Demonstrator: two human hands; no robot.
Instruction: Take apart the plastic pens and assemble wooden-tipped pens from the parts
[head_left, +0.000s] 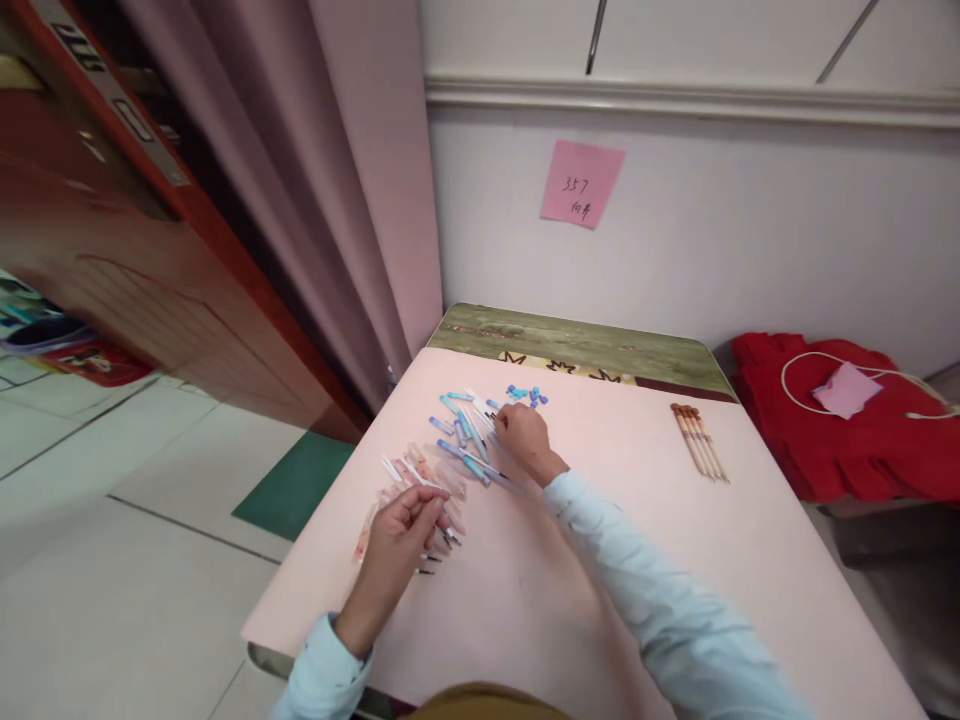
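My left hand (pixel 405 532) is closed in a pinch above loose clear pen barrels with pinkish prints (pixel 429 462). White pen refills (pixel 390 467) lie among them, some with dark tips showing below my fingers. Whatever the pinch holds is too small to make out. My right hand (pixel 523 437) is closed at the edge of a pile of blue and purple pen parts (pixel 461 425); its fingertips are beside white refills (pixel 477 403), and what they grip is hidden. Small blue pieces (pixel 529 394) lie just beyond that hand.
Several assembled pens (pixel 700 443) with brown tops lie side by side on the right of the pink-covered table (pixel 600 560). A red cloth (pixel 825 440) is beyond the right edge. A wall with a pink note (pixel 583 185) stands behind, a wooden door (pixel 172 280) at left.
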